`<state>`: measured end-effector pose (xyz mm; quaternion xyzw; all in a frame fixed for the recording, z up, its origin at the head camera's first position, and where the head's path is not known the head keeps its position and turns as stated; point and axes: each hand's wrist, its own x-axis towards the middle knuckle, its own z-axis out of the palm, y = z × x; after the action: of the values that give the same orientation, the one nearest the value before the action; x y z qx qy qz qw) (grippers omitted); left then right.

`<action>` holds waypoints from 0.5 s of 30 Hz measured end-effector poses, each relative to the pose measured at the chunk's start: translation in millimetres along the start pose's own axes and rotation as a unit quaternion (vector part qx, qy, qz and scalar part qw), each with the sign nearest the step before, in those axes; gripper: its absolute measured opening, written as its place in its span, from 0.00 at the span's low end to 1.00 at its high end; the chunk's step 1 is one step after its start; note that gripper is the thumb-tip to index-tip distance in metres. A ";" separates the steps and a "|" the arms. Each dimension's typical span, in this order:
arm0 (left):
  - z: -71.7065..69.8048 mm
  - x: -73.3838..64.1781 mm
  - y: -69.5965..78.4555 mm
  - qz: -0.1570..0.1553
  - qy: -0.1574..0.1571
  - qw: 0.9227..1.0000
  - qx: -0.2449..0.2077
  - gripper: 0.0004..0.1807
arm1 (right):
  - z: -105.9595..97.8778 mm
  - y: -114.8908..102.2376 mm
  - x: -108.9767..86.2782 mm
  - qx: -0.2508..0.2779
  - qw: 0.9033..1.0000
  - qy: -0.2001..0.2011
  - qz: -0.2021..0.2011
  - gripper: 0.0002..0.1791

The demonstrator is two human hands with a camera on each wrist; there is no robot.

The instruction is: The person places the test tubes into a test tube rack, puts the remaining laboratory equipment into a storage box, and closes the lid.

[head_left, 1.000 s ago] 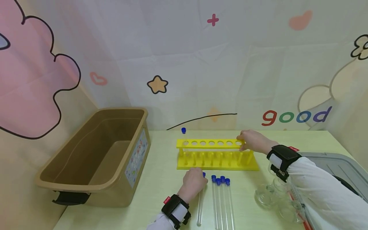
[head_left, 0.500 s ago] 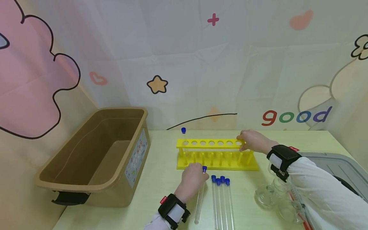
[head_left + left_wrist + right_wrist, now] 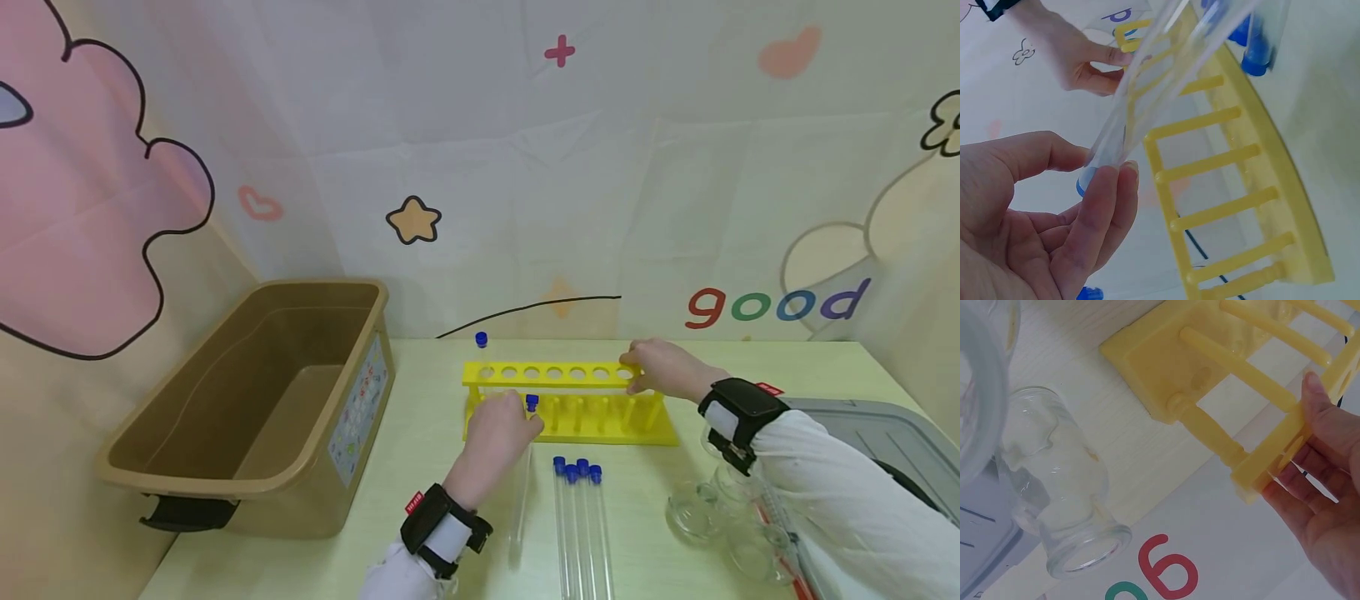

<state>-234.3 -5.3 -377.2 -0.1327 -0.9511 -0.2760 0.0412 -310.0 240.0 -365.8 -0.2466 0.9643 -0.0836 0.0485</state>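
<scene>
My left hand (image 3: 498, 433) pinches a clear test tube (image 3: 521, 508) just below its blue cap, thumb on one side and fingers on the other. The tube hangs nearly upright in front of the yellow test tube rack (image 3: 585, 421). In the left wrist view this tube (image 3: 1166, 69) slants up from the fingertips, across the rack. My right hand (image 3: 663, 367) grips the right end of the rack's top bar, as the right wrist view shows with thumb and fingers round the bar (image 3: 1279, 450). Another capped tube (image 3: 482, 342) stands in the rack's leftmost hole.
Several blue-capped test tubes (image 3: 581, 533) lie side by side in front of the rack. Glass jars (image 3: 697, 508) stand under the right forearm, beside a grey lid (image 3: 862, 417). A brown plastic bin (image 3: 315, 492) stands at the left.
My left hand has raised the pinched test tube from among the tubes on the table and moved it forward to the rack. My right hand has stayed on the rack.
</scene>
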 end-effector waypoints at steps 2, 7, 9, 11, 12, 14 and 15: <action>-5.1 2.8 1.7 0.004 0.008 1.000 0.003 0.24 | 0.5 0.4 -0.3 0.000 1.000 0.001 0.002 0.24; -17.0 8.7 5.9 0.005 0.016 1.000 -0.011 0.24 | 1.1 0.3 -0.5 -0.005 1.000 0.005 0.003 0.23; -21.8 10.9 7.4 0.009 0.024 1.000 -0.013 0.24 | 1.2 0.0 -0.6 -0.006 1.000 0.005 0.003 0.23; -26.7 13.3 8.6 0.017 0.036 0.999 -0.011 0.25 | 1.2 -0.4 -0.7 -0.003 1.000 0.004 0.005 0.23; -29.2 14.5 9.4 0.018 0.042 0.999 -0.010 0.25 | 1.3 -0.4 -0.8 -0.002 1.000 0.003 0.008 0.24; -34.5 17.2 11.2 0.024 0.056 0.998 -0.010 0.25 | 1.1 -0.6 -1.1 0.002 1.000 0.001 0.011 0.24; -37.0 18.4 12.2 0.026 0.063 0.998 -0.012 0.25 | 0.9 -0.7 -1.1 0.004 1.000 0.000 0.011 0.24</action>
<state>-248.5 -11.0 -336.9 -0.1404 -0.9395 -0.2936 0.1067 -308.5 239.8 -366.5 -0.2354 0.9667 -0.0870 0.0502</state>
